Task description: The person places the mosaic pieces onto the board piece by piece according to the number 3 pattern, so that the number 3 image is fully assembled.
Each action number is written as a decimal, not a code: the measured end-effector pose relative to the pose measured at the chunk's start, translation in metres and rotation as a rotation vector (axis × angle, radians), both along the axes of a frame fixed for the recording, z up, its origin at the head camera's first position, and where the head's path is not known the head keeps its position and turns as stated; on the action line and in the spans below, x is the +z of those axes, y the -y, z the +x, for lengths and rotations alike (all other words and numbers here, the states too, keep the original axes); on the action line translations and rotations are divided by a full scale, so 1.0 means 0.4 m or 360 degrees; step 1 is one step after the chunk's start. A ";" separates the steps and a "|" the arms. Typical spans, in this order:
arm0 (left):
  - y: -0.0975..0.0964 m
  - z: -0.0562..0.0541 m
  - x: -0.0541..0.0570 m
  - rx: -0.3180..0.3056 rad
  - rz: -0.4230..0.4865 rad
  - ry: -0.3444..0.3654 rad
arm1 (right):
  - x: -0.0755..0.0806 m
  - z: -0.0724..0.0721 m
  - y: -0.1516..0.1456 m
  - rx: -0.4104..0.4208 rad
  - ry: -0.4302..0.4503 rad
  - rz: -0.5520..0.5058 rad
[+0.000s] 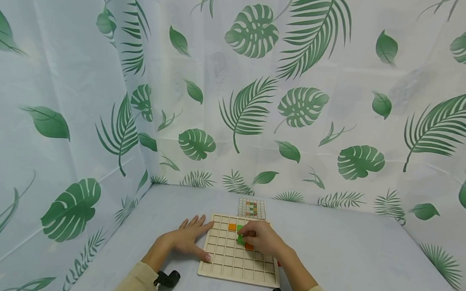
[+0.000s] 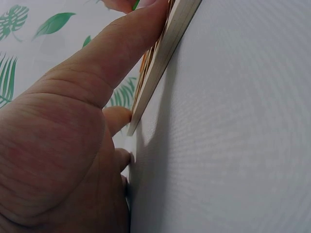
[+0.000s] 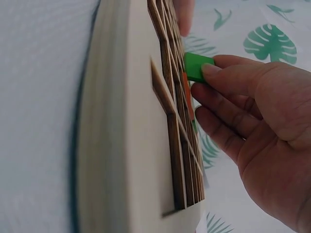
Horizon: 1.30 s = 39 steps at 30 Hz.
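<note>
A square wooden grid board (image 1: 229, 270) lies on the table under both hands. My left hand (image 1: 187, 238) spreads at its left side, thumb (image 2: 112, 63) along the near left edge and a fingertip touching the far left rim. Over the grid, my right hand (image 1: 265, 238) pinches a green square tile (image 3: 195, 66) between thumb and forefinger, tilted against the grid's surface. Beside it sits an orange tile (image 1: 249, 247). Farther back in the grid are another orange tile (image 1: 232, 227) and a green one (image 1: 240, 228), partly covered by the right fingers. The right hand hides some cells behind it.
A small pattern card (image 1: 252, 208) with a coloured grid lies just beyond the board's far edge. Something red (image 1: 279, 263) shows by the board's right edge, mostly behind the right wrist. Leaf-printed cloth (image 1: 296, 151) hangs behind and left of the white table.
</note>
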<state>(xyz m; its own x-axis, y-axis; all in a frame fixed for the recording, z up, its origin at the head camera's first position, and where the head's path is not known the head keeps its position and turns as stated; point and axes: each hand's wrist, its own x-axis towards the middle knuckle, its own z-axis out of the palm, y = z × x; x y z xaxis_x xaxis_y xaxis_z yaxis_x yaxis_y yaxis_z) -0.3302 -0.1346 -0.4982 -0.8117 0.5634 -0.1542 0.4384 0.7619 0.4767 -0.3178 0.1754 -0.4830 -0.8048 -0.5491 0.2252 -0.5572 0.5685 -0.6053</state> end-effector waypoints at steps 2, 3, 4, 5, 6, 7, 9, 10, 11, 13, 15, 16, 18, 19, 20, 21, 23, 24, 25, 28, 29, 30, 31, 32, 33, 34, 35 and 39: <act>0.000 0.000 0.000 -0.0001 -0.0003 -0.0003 | 0.001 0.000 0.001 0.0006 -0.0006 0.0000; 0.000 0.000 0.000 -0.0002 -0.0004 -0.0005 | 0.001 0.001 0.002 0.0006 -0.0008 0.0002; 0.000 0.000 0.000 -0.0003 -0.0004 -0.0007 | 0.002 0.001 0.002 0.0008 -0.0010 0.0000; 0.000 0.000 0.000 -0.0003 -0.0003 -0.0008 | 0.002 0.001 0.003 0.0007 -0.0010 0.0000; 0.000 0.000 0.000 -0.0004 -0.0001 -0.0009 | 0.002 0.001 0.003 0.0007 -0.0012 0.0003; 0.000 0.000 0.000 -0.0005 0.0002 -0.0007 | 0.002 0.001 0.004 0.0006 -0.0010 0.0003; 0.000 0.000 -0.001 -0.0003 0.0009 -0.0003 | 0.002 0.001 0.005 0.0005 -0.0003 0.0004; 0.001 0.000 -0.001 -0.0001 0.0013 -0.0001 | 0.002 0.001 0.006 0.0004 0.0003 0.0003; 0.001 0.000 -0.001 -0.0001 0.0014 0.0001 | 0.001 0.001 0.007 -0.0001 0.0009 0.0007; 0.000 0.000 -0.001 0.0002 0.0017 0.0004 | 0.000 0.002 0.010 -0.0011 0.0026 0.0010; 0.000 0.000 -0.001 0.0005 0.0018 0.0007 | -0.001 0.002 0.011 -0.0020 0.0039 0.0015; 0.000 -0.001 -0.001 0.0005 0.0018 0.0008 | -0.001 0.002 0.011 -0.0023 0.0038 0.0017; -0.001 -0.001 0.000 0.0006 0.0018 0.0012 | -0.002 0.001 0.010 -0.0026 0.0032 0.0029; -0.001 -0.001 0.000 0.0007 0.0018 0.0013 | -0.003 0.000 0.010 -0.0027 0.0028 0.0034; -0.001 0.000 0.000 0.0007 0.0018 0.0015 | -0.004 0.000 0.010 -0.0026 0.0025 0.0039; -0.001 0.000 0.001 0.0008 0.0018 0.0018 | -0.005 -0.001 0.009 -0.0027 0.0027 0.0044; -0.001 0.000 0.001 0.0010 0.0017 0.0020 | -0.006 -0.002 0.009 -0.0031 0.0038 0.0053; -0.002 0.000 0.001 0.0011 0.0015 0.0020 | -0.007 -0.002 0.009 -0.0032 0.0044 0.0055; -0.002 0.001 0.001 0.0012 0.0014 0.0020 | -0.007 -0.003 0.009 -0.0032 0.0052 0.0057; -0.002 0.001 0.002 0.0016 0.0006 0.0018 | -0.008 -0.004 0.008 -0.0024 0.0065 0.0074; -0.003 0.001 0.002 0.0019 0.0003 0.0017 | -0.008 -0.004 0.008 -0.0018 0.0066 0.0085; -0.003 0.001 0.002 0.0023 0.0003 0.0017 | -0.009 -0.004 0.008 -0.0011 0.0070 0.0097; -0.003 0.001 0.002 0.0026 0.0003 0.0017 | -0.009 -0.004 0.007 -0.0004 0.0074 0.0109; -0.004 0.001 0.002 0.0029 0.0002 0.0017 | -0.008 -0.003 0.007 0.0004 0.0078 0.0119; -0.004 0.001 0.002 0.0033 0.0002 0.0018 | -0.008 -0.003 0.007 0.0012 0.0081 0.0130; -0.004 0.001 0.002 0.0035 -0.0002 0.0017 | -0.007 -0.002 0.006 0.0020 0.0084 0.0139; -0.004 0.001 0.003 0.0036 -0.0002 0.0017 | -0.007 -0.002 0.006 0.0021 0.0086 0.0149; -0.004 0.001 0.004 0.0036 0.0000 0.0020 | -0.006 -0.001 0.006 0.0021 0.0085 0.0161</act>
<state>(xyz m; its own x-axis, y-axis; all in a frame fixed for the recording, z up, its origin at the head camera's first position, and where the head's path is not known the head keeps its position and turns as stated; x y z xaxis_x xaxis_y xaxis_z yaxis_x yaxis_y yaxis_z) -0.3300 -0.1330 -0.4967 -0.8222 0.5448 -0.1646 0.4149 0.7717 0.4819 -0.3182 0.1729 -0.4853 -0.8066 -0.5777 0.1250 -0.5337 0.6210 -0.5740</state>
